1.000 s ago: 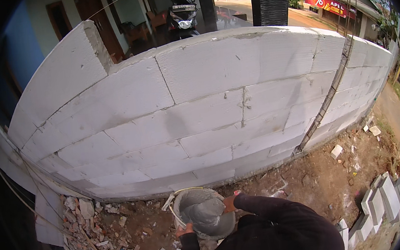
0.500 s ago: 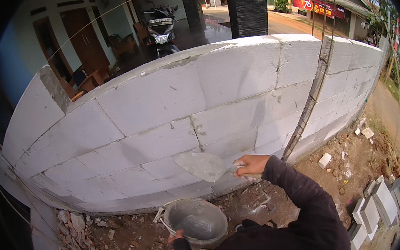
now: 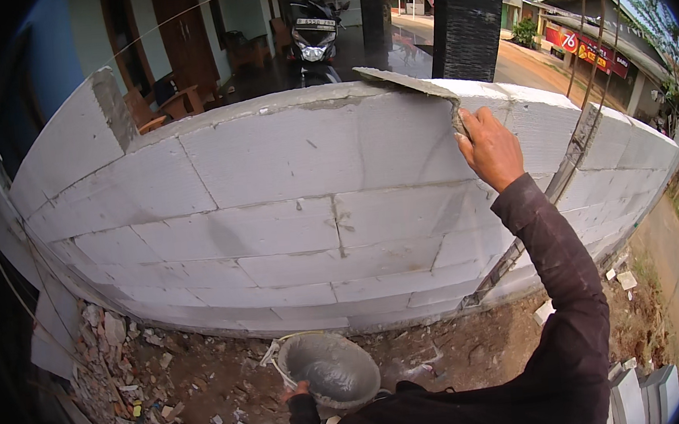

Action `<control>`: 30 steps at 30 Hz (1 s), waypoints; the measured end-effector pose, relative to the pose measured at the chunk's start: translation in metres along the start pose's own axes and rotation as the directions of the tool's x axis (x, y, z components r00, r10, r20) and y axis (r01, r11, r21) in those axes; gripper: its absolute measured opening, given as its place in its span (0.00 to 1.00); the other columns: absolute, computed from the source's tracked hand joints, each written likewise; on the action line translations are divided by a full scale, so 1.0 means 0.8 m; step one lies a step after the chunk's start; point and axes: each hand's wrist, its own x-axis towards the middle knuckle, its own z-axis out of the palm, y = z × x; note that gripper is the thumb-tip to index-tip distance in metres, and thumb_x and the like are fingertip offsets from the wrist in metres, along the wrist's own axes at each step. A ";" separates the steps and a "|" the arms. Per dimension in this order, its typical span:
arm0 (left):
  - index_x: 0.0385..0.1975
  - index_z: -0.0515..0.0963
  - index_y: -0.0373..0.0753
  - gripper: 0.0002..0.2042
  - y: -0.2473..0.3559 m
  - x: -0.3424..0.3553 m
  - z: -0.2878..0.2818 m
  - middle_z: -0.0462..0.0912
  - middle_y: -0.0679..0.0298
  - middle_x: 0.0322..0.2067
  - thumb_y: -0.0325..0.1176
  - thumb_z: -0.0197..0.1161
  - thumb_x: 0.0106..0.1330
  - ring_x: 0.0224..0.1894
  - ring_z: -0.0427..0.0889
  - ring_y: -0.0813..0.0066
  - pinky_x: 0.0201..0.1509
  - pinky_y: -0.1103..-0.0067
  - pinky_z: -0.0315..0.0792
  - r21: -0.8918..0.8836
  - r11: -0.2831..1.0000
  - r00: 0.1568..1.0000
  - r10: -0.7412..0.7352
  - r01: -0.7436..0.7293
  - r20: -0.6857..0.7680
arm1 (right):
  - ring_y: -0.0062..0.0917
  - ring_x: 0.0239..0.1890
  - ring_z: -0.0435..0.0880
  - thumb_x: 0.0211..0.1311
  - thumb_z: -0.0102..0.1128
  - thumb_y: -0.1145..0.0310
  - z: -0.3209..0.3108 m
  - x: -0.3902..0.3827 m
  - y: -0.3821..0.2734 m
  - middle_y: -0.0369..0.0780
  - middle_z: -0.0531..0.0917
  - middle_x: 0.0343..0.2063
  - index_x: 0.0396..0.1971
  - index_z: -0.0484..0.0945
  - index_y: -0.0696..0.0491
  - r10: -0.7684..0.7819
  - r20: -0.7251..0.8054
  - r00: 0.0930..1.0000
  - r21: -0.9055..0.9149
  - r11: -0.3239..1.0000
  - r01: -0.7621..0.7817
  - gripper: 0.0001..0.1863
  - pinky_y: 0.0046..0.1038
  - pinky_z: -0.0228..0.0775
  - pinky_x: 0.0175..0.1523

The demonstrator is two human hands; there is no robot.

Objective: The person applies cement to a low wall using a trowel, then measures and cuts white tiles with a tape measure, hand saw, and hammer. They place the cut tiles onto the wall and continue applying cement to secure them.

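My right hand (image 3: 494,148) is closed around the handle of a trowel (image 3: 411,84), which is coated in grey mortar. The trowel blade lies along the top edge of a white block wall (image 3: 278,157), pointing left. A band of grey mortar (image 3: 297,97) covers the wall top to the left of the blade. Low in front of me, my left hand (image 3: 297,392) grips the left side of a grey bucket (image 3: 363,365), by its rim or handle; the fingers partly hide which. Wet grey mortar (image 3: 330,376) shows inside the bucket, which is tilted.
One taller block (image 3: 74,130) stands at the wall's left end. A post with steel rods (image 3: 583,138) breaks the wall at right. Rubble (image 3: 115,328) covers the ground at left; loose blocks (image 3: 630,396) sit lower right. Beyond the wall are a motorcycle (image 3: 315,40) and a black pillar (image 3: 468,19).
My right hand has lifted the trowel from above the bucket, up and away to the wall's top edge. My left hand still holds the bucket.
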 end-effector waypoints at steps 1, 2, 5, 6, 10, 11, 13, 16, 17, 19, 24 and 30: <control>0.47 0.65 0.21 0.33 -0.008 0.007 0.000 0.74 0.45 0.43 0.35 0.65 0.40 0.44 0.74 0.57 0.48 0.71 0.67 0.024 1.000 1.000 0.000 0.000 -0.017 | 0.35 0.33 0.75 0.51 0.59 0.67 0.001 -0.008 -0.002 0.42 0.71 0.31 0.44 0.72 0.54 -0.019 -0.028 0.999 -0.003 1.000 0.018 0.18 0.33 0.69 0.35; 0.47 0.65 0.21 0.33 -0.023 0.020 -0.005 0.73 0.45 0.44 0.35 0.65 0.40 0.45 0.74 0.57 0.49 0.71 0.67 0.051 0.999 0.999 -0.002 0.004 -0.040 | 0.34 0.33 0.74 0.50 0.59 0.68 0.003 -0.015 -0.006 0.41 0.71 0.30 0.44 0.72 0.54 -0.037 -0.052 0.998 0.000 0.999 0.037 0.19 0.33 0.69 0.35; 0.36 0.70 0.26 0.22 -0.055 0.035 -0.014 0.76 0.55 0.33 0.32 0.64 0.41 0.34 0.74 0.63 0.41 0.73 0.68 0.107 0.994 0.965 0.030 -0.003 -0.260 | 0.33 0.33 0.73 0.50 0.60 0.70 -0.025 -0.051 -0.009 0.40 0.70 0.29 0.45 0.72 0.53 -0.017 -0.009 1.000 0.070 0.997 0.017 0.20 0.32 0.67 0.34; 0.30 0.73 0.28 0.16 -0.058 0.036 -0.019 0.77 0.60 0.27 0.31 0.63 0.41 0.28 0.75 0.66 0.36 0.74 0.69 0.124 0.992 0.932 0.051 -0.006 -0.360 | 0.33 0.33 0.74 0.50 0.60 0.70 -0.036 -0.060 -0.008 0.40 0.70 0.29 0.45 0.72 0.53 -0.011 0.013 1.000 0.102 0.995 0.010 0.20 0.32 0.67 0.34; 0.49 0.61 0.21 0.35 -0.047 0.031 -0.043 0.71 0.44 0.46 0.36 0.65 0.40 0.47 0.72 0.55 0.50 0.70 0.66 0.119 0.990 0.996 -0.075 0.080 -0.053 | 0.34 0.34 0.74 0.51 0.60 0.68 -0.078 -0.059 0.012 0.40 0.70 0.29 0.45 0.73 0.52 -0.002 0.071 0.997 0.100 0.995 -0.005 0.18 0.32 0.67 0.34; 0.47 0.63 0.21 0.34 -0.059 0.038 -0.044 0.72 0.44 0.44 0.36 0.64 0.40 0.46 0.73 0.55 0.49 0.70 0.67 0.121 0.989 0.990 -0.071 0.086 -0.118 | 0.34 0.34 0.74 0.51 0.60 0.68 -0.082 -0.038 0.010 0.40 0.70 0.29 0.44 0.74 0.52 0.002 0.050 0.999 0.071 0.997 -0.006 0.18 0.32 0.67 0.34; 0.44 0.66 0.22 0.31 -0.080 0.045 -0.049 0.74 0.44 0.41 0.36 0.64 0.41 0.43 0.74 0.55 0.47 0.70 0.68 0.136 0.987 0.973 -0.049 0.082 -0.227 | 0.34 0.34 0.75 0.51 0.59 0.67 -0.076 -0.002 0.004 0.40 0.71 0.29 0.43 0.74 0.52 -0.029 0.034 0.999 0.012 1.000 0.029 0.17 0.33 0.67 0.35; 0.42 0.68 0.22 0.28 -0.075 0.034 -0.052 0.75 0.44 0.39 0.36 0.63 0.41 0.41 0.75 0.55 0.45 0.70 0.69 0.150 0.987 0.957 -0.011 0.057 -0.291 | 0.35 0.33 0.75 0.51 0.59 0.67 -0.058 0.032 -0.001 0.41 0.71 0.30 0.41 0.75 0.51 -0.099 0.063 0.993 -0.064 0.993 0.103 0.15 0.35 0.68 0.36; 0.42 0.68 0.22 0.28 -0.049 0.010 -0.046 0.75 0.44 0.39 0.36 0.63 0.41 0.40 0.76 0.55 0.44 0.70 0.69 0.139 0.989 0.966 -0.019 0.057 -0.258 | 0.35 0.34 0.75 0.51 0.59 0.67 -0.054 0.034 0.002 0.41 0.71 0.30 0.41 0.75 0.51 -0.101 0.089 0.991 -0.093 0.990 0.109 0.15 0.35 0.69 0.37; 0.42 0.68 0.22 0.29 -0.048 0.001 -0.052 0.75 0.44 0.40 0.35 0.63 0.40 0.40 0.76 0.55 0.45 0.70 0.69 0.114 0.991 0.975 -0.048 0.075 -0.217 | 0.36 0.35 0.76 0.51 0.58 0.67 -0.048 0.043 0.006 0.42 0.72 0.30 0.40 0.75 0.51 -0.090 0.148 0.985 -0.118 0.987 0.108 0.14 0.36 0.69 0.38; 0.42 0.68 0.21 0.29 -0.059 0.012 -0.045 0.76 0.46 0.40 0.34 0.64 0.39 0.41 0.76 0.57 0.46 0.71 0.69 0.131 0.981 0.928 -0.089 0.146 -0.362 | 0.38 0.38 0.77 0.50 0.56 0.69 -0.032 0.067 0.037 0.44 0.74 0.33 0.34 0.77 0.53 0.047 0.312 0.949 -0.244 0.969 0.032 0.10 0.37 0.70 0.42; 0.51 0.58 0.18 0.40 -0.064 0.015 -0.083 0.69 0.41 0.49 0.37 0.66 0.39 0.46 0.74 0.54 0.49 0.70 0.67 0.068 0.986 0.942 -0.122 0.150 -0.311 | 0.39 0.39 0.77 0.52 0.56 0.65 -0.041 0.059 0.099 0.47 0.76 0.33 0.33 0.76 0.56 0.054 0.234 0.971 -0.267 0.964 0.011 0.11 0.38 0.68 0.43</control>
